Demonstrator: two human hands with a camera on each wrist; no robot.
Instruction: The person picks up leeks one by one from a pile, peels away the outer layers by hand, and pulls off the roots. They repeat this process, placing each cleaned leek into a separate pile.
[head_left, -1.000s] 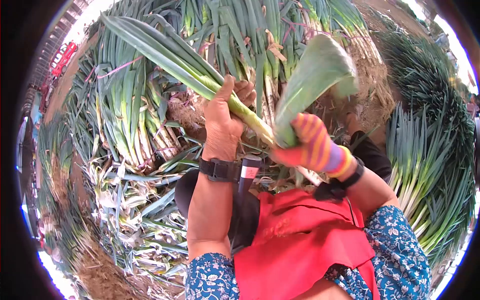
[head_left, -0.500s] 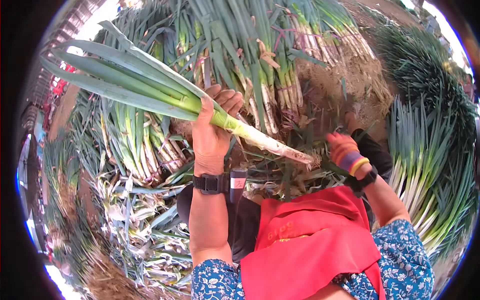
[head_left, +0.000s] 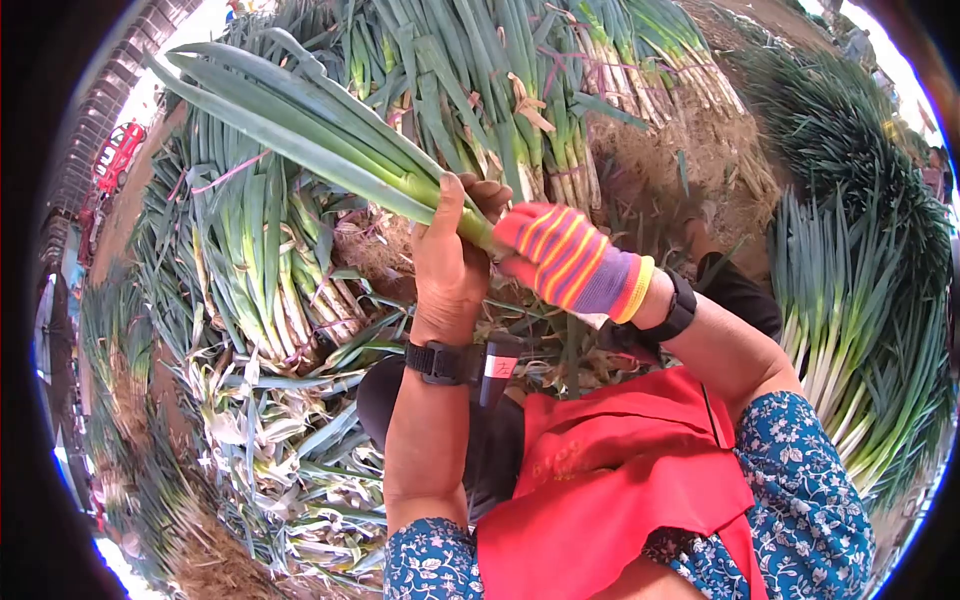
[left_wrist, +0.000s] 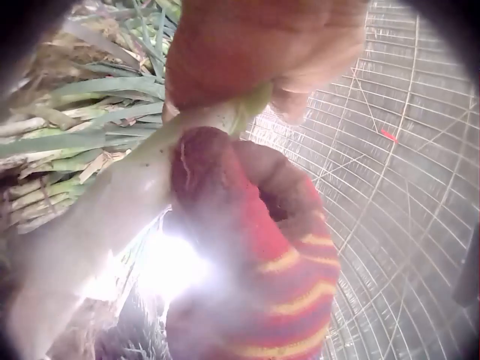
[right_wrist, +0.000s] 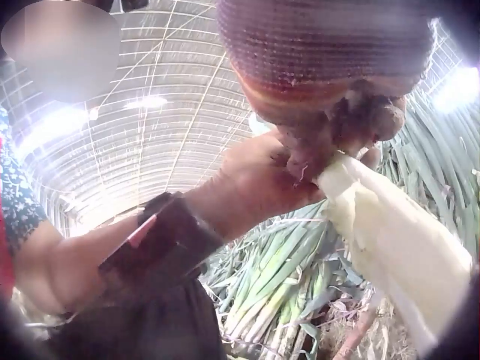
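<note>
My bare left hand point(head_left: 445, 265) grips a large green onion point(head_left: 310, 130) at its neck. The dark green leaves fan out toward the upper left. My right hand point(head_left: 570, 260), in a striped red, yellow and purple knit glove, pinches the stalk just below the left hand, close against it. In the left wrist view, the gloved fingertips point(left_wrist: 202, 161) press on the pale stalk point(left_wrist: 112, 187). The right wrist view shows a broad white shaft point(right_wrist: 397, 232) running down from the glove. In the head view, the glove and forearm hide the root end.
Tied bundles of green onions point(head_left: 265, 270) lie ahead and to the left. A longer row point(head_left: 835, 340) lies at the right. Stripped leaves and pale skins point(head_left: 275, 430) litter the ground at the left. A red apron point(head_left: 610, 470) covers the lap.
First, a broad leaf swung in the gloved hand. Then that hand was empty off to the right, with the stalk and roots exposed. Now it is back on the stalk, and the left hand has shifted right.
</note>
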